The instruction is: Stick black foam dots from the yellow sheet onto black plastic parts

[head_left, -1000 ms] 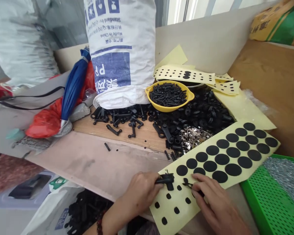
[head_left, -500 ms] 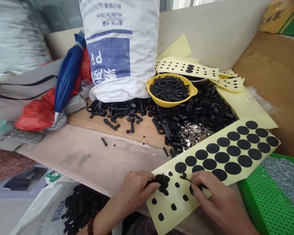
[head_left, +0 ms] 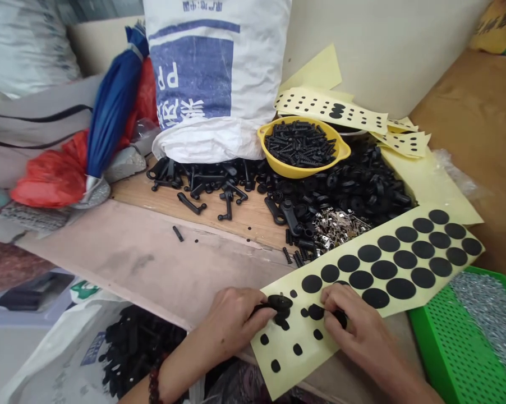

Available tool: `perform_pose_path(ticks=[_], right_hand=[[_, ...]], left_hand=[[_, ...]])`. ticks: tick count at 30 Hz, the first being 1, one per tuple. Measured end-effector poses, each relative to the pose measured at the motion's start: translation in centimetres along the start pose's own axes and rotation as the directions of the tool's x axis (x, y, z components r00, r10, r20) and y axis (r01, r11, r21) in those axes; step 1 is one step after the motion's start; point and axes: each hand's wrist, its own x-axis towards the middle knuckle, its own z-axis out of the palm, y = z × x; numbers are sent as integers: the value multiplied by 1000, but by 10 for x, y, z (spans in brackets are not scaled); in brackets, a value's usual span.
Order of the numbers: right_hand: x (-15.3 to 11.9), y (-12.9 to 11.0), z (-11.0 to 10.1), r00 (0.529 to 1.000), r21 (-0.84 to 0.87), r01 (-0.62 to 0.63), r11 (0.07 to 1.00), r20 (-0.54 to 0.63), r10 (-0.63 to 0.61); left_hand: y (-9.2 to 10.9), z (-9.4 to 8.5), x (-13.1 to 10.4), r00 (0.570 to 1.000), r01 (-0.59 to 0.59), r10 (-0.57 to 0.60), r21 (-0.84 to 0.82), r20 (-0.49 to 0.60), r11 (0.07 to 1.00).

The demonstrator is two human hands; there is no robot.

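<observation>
Left hand (head_left: 240, 315) pinching black disc-ended part (head_left: 280, 304), right hand (head_left: 353, 315) closed on small dark piece (head_left: 316, 312), both over yellow sticker sheet (head_left: 297, 369) on worktop (head_left: 139, 241); loose pinch could drop part onto black dots (head_left: 297, 349)

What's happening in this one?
A person is working bare-handed over a yellow sheet dotted with black spots. The left hand grips a black plastic part just above the sheet; the right hand pinches a small dark piece, too unclear to identify. Beyond the sheet sit a pile of metal bits and a yellow bowl full of black ridged pieces.
</observation>
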Motion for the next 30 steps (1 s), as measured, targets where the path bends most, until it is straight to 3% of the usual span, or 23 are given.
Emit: perform_pose_path(ticks=[12, 16, 20, 23, 26, 30], right_hand=[[-6, -4, 4, 995, 1, 99, 995, 3, -99], [-7, -7, 0, 997, -11, 73, 997, 35, -72], [-7, -4, -9, 997, 15, 41, 999, 71, -41], [-10, -1, -13, 989, 56, 11, 998, 148, -19], [-17, -1, -15, 977, 145, -57, 988, 210, 25], [-23, -4, -16, 951, 336, -273, 902, 237, 200]], left_hand=[[-1, 0, -2, 1000, 16, -16, 62, 1, 998], [8, -9, 1, 996, -14, 8, 67, 90, 998], [16, -12, 8, 982, -41, 47, -38, 182, 998], [15, -7, 12, 979, 28, 18, -223, 203, 974], [9, 4, 15, 968, 133, -8, -488, 250, 862], [8, 16, 19, 948, 287, -52, -771, 314, 569]])
